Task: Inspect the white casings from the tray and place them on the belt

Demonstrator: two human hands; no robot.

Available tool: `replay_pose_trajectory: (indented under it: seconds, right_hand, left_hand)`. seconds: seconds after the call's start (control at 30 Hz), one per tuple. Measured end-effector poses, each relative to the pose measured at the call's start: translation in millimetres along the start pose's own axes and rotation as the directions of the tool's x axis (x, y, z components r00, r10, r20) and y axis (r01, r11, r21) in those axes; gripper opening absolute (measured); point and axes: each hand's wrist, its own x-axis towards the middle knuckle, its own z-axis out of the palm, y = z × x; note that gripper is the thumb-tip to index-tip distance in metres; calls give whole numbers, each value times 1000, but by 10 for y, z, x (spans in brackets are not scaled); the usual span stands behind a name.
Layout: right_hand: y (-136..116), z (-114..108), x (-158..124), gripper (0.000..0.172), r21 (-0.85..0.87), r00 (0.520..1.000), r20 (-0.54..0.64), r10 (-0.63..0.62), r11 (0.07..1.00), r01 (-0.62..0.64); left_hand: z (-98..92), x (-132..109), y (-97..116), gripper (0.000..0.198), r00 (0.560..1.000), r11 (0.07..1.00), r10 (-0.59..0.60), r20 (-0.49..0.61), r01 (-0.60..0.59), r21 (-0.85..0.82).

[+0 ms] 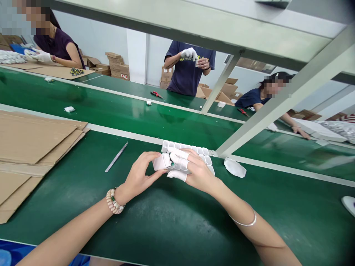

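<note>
Thumb and fingers of my left hand (140, 173) grip a small white plastic case (159, 162) from its left side, tilted above the green bench. My right hand (198, 168), with white finger cots on several fingers, closes in at the case's right end. At its fingertips is a white piece with a green part (169, 160), partly hidden by the fingers; how deep it sits in the case I cannot tell. Behind and under my right hand stand rows of open white cases (205, 151), partly covered by it.
Metal tweezers (117, 157) lie left of my hands, cardboard sheets (33, 147) farther left. A shallow white tray (235, 167) lies right, near a slanted metal post (249, 114). Beyond runs a green belt (116, 107) carrying small white pieces. Several co-workers sit or stand across it.
</note>
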Motion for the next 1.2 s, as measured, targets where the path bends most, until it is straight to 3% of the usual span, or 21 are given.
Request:
replay_pose_trajectory:
  seconds: [0.4, 0.5, 0.6, 0.73, 0.83, 0.93, 1.03, 1.2]
  right_hand:
    - [-18, 28, -61, 61, 130, 985, 168, 41, 989, -64]
    - [-46, 90, -73, 50, 152, 986, 144, 86, 983, -108]
    - [-110, 173, -81, 32, 217, 965, 80, 252, 940, -263]
    - [-174, 223, -55, 24, 306, 867, 51, 495, 819, -486]
    - [-34, 152, -16, 30, 299, 793, 81, 604, 744, -597]
    - [359, 9, -32, 41, 198, 714, 33, 700, 695, -691]
    - [892, -131, -159, 49, -16, 630, -31, 776, 630, -777]
    - [1521, -194, -503, 50, -315, 440, -71, 895, 399, -861]
  left_hand:
    - [27, -52, 31, 41, 994, 994, 102, -37, -100, 52]
    - [38, -63, 15, 40, 993, 993, 106, -44, -103, 61]
    - [66, -74, -7, 39, 995, 995, 93, -47, -90, 50]
    - [114, -78, -13, 41, 998, 997, 68, 18, -69, 41]
    - [145, -86, -21, 47, 995, 997, 47, 84, -52, 63]
    - [165, -99, -63, 50, 995, 995, 10, 103, -20, 100]
    - [177, -105, -130, 47, 994, 990, -30, 105, 15, 141]
    - [201, -117, -204, 44, 978, 979, -116, 172, 83, 185]
